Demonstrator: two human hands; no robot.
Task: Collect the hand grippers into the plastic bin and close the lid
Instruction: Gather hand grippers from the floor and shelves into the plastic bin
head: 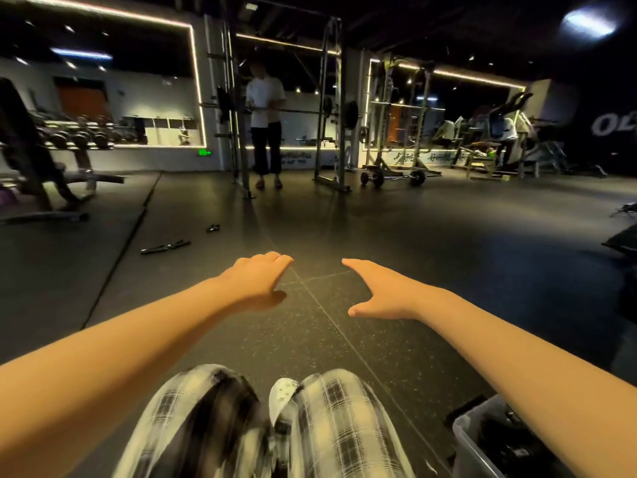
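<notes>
Black rubber floor (396,236) fills most of the frame, and on it, at the left of centre, lie the things still to be gathered: a dark hand gripper (164,247) stretched out near a floor seam, and a smaller dark piece (213,228) just beyond it, too dim to name with certainty. Both arms reach forward over the person's checked trousers (331,408); the left hand (256,282) has its grip loosely curled and empty, the right hand (382,291) has its grip spread flat with the thumb out, also empty. The plastic bin (470,439) sits at the lower right corner, partly behind the right forearm and cut off by the frame edge, with dark shapes inside that may be grippers already collected; no lid can be made out. The step in hand looks like the reach between pickups. The next move likely calls for shifting toward the left-of-centre items, which lie well apart from both hands, and carrying them back to the bin at the lower right. Another person (265,132) stands by a rack (331,98) in the upper centre.
</notes>
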